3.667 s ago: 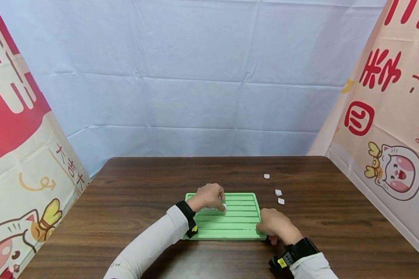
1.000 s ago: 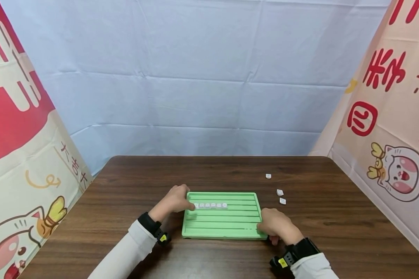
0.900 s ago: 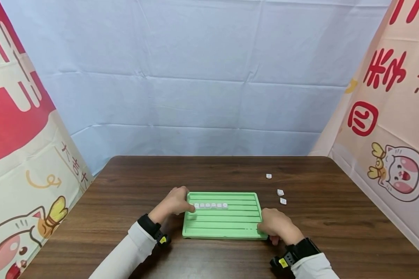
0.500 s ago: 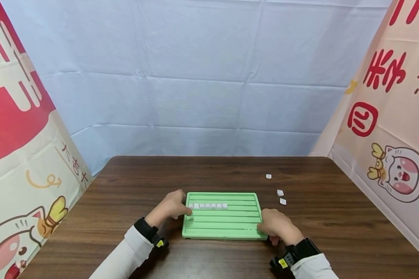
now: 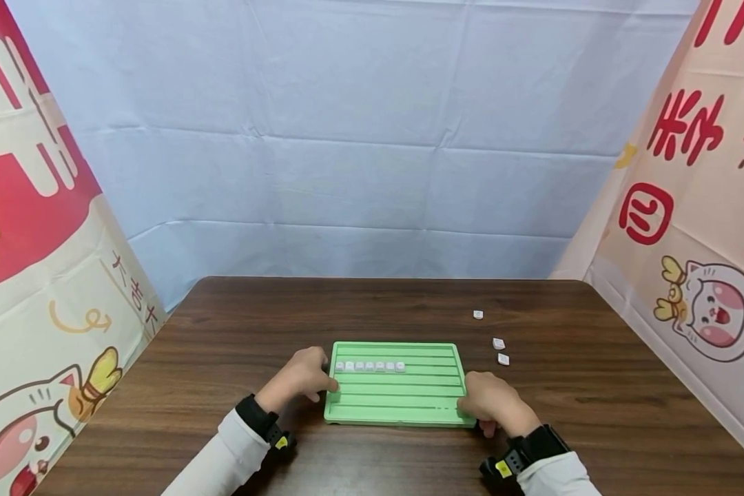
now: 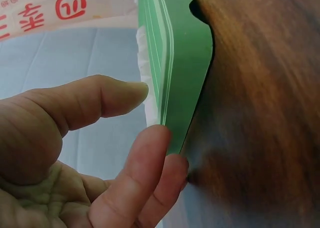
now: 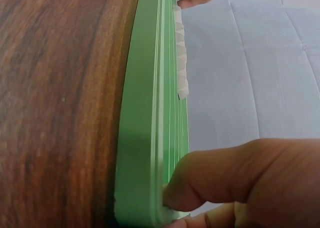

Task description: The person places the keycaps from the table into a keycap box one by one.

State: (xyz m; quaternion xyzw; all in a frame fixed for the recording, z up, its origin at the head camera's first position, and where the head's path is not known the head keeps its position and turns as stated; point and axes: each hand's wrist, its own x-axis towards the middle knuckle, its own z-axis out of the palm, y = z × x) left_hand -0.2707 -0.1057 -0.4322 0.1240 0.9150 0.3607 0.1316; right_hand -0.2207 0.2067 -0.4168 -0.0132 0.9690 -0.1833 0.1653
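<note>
A green ridged tray (image 5: 397, 399) lies on the table. Along one of its upper grooves, several white keycaps (image 5: 369, 366) stand side by side from the left end. My left hand (image 5: 300, 375) is at the tray's left edge, the thumb over the rim and the fingers along the outer side. The left wrist view shows a gap between thumb (image 6: 122, 95) and index finger (image 6: 142, 163), with no keycap between them. My right hand (image 5: 496, 399) grips the lower right corner, its thumb (image 7: 187, 188) inside the rim and the other fingers outside, partly hidden.
Three loose keycaps lie on the dark wooden table (image 5: 254, 310) beyond the tray's right side: one farther back (image 5: 478, 315), two nearer ones (image 5: 499, 343) close together. A pale blue cloth (image 5: 359, 172) hangs behind the table, with printed cloths at both sides.
The left hand has let go of the row's leftmost keycap and slid left and down to the tray's edge. Earlier it was over the row. The right hand has stayed at its corner.
</note>
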